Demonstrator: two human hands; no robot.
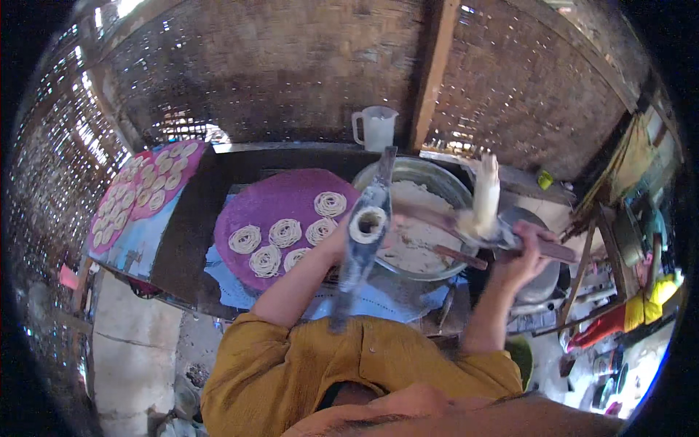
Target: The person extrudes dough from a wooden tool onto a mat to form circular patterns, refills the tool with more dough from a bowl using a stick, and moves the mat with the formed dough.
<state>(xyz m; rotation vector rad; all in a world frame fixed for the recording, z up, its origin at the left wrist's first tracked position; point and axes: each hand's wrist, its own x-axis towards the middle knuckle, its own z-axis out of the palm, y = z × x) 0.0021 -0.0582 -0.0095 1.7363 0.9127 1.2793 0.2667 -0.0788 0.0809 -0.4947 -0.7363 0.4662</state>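
My left hand grips a wooden noodle press body, partly hidden behind it; a round hole with a pale, dough-coated rim faces up in its middle. My right hand is closed on the wooden handle bar of the press plunger, whose pale cylinder points upward, apart from the hole. Beneath and between them, a large metal basin holds pale, crumbly dough or flour. A wooden stick lies across its right side. Left of the basin, several coiled noodle nests rest on a round purple sheet.
A translucent plastic jug stands behind the basin, by the woven wall. More nests lie on pink sheets at the far left of the dark table. A dark round pan or lid is at right, near a wooden rack.
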